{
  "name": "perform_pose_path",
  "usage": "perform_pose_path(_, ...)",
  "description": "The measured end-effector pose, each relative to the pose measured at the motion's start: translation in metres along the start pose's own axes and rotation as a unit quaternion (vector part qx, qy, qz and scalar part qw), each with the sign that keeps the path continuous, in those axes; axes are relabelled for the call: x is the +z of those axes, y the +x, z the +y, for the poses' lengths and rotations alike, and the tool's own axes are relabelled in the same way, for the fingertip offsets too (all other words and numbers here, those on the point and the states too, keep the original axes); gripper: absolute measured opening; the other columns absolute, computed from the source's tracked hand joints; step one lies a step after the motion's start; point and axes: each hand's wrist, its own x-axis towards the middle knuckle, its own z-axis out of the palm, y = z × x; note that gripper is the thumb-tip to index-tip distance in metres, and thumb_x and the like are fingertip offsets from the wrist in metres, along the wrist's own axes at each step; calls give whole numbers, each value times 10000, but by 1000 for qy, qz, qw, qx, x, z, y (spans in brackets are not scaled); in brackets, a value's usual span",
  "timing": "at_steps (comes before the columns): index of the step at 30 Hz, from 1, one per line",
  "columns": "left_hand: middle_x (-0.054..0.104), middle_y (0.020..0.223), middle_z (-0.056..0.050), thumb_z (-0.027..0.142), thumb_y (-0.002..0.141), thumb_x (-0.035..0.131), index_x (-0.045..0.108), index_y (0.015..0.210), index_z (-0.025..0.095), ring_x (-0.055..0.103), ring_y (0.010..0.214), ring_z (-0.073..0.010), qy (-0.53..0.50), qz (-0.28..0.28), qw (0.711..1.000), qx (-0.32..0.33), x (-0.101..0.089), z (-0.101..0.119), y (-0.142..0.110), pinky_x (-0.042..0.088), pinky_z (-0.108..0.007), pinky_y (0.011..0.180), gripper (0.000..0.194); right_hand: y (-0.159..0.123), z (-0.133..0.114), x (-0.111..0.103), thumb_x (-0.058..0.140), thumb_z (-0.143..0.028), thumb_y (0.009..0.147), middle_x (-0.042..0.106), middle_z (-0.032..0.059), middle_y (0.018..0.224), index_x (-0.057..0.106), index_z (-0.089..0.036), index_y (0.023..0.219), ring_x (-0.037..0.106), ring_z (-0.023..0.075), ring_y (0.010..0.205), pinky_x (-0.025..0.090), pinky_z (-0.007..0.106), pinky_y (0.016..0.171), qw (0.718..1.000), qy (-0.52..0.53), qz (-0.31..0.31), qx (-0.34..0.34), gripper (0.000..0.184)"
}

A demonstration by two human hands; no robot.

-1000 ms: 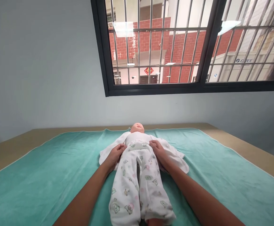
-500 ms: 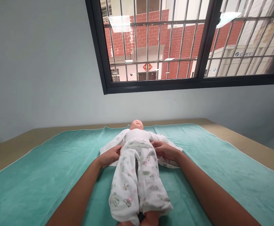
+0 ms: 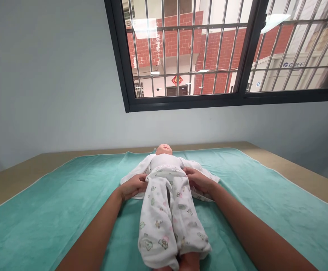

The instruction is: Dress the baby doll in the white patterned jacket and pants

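Trousers (image 3: 157, 216) are lying on the doll (image 3: 164, 149) in the head view, their long axis running from the waist near twelve o'clock to the hems between five and six. The left hand (image 3: 135, 185) is pinching cloth at the waist's nine o'clock, the right hand (image 3: 199, 180) at three; both are keeping narrow grips, neither sitting nearer.

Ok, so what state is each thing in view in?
Doll: lying face up
Patterned pants: worn, up at the waist
White top: worn, spread out at both sides
Teal cloth: spread flat, lightly creased
Table: partly covered by the cloth
Left hand: fingers closed on the pants' edge
Right hand: same, on the other edge
Window: barred; looks shut
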Motion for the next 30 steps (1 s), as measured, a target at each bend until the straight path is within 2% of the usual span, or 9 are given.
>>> perform_pose_path(4,705,902,-87,179,647,760,686,870,123,652,854,-212,-21,52,998,32,-3,-12,8,491,-315,827,241,6,8,-2,753,-222,654,488,-68,642,491,-194,737,400,69,526,305,214,477,998,-8,59,-22,276)
perform_pose_path(7,667,841,-36,165,645,742,639,804,146,617,806,-162,-34,92,993,61,-2,-19,13,479,-276,789,191,11,15,-4,750,-210,656,465,-72,641,471,-197,741,370,68,531,283,214,478,994,-10,93,-53,291)
perform_pose_path(12,540,701,47,176,623,716,504,704,175,506,654,-96,-20,152,984,89,5,-28,23,415,-213,631,227,16,19,-3,747,-212,656,477,-62,665,449,-201,733,397,85,577,308,224,513,990,-20,108,-91,307)
perform_pose_path(16,458,653,71,223,628,702,425,681,189,412,582,-76,-5,182,974,132,11,-30,28,343,-200,554,285,18,18,0,757,-216,624,482,-57,663,419,-214,715,397,101,587,312,239,528,987,-29,116,-111,350)
perform_pose_path(19,398,622,79,240,623,690,372,663,198,352,551,-69,10,202,969,141,14,-31,29,284,-196,511,324,19,18,0,762,-248,619,512,-45,684,429,-223,729,423,120,607,335,255,552,987,-35,111,-109,351)
perform_pose_path(22,356,609,82,214,600,673,325,650,205,323,547,-66,11,209,967,146,17,-31,30,256,-194,501,352,19,19,0,774,-278,613,571,-29,753,464,-225,767,488,143,674,379,270,612,989,-27,94,-109,350)
perform_pose_path(24,389,629,76,191,593,661,336,661,204,354,569,-72,0,203,967,156,19,-31,30,283,-196,523,332,18,18,0,780,-281,614,598,-25,789,481,-224,797,523,152,716,395,273,643,991,-20,82,-106,355)
perform_pose_path(27,475,690,59,158,591,637,415,718,196,427,621,-91,-26,181,969,169,21,-28,29,342,-208,574,259,17,17,1,770,-264,626,622,-26,792,501,-225,831,551,155,722,395,267,642,993,-13,74,-90,341)
perform_pose_path(30,544,748,32,147,601,605,506,800,185,494,676,-112,-43,145,977,151,19,-22,24,401,-227,647,226,14,15,2,736,-278,659,642,-19,807,523,-223,844,566,159,724,401,270,644,994,-11,79,-81,288)
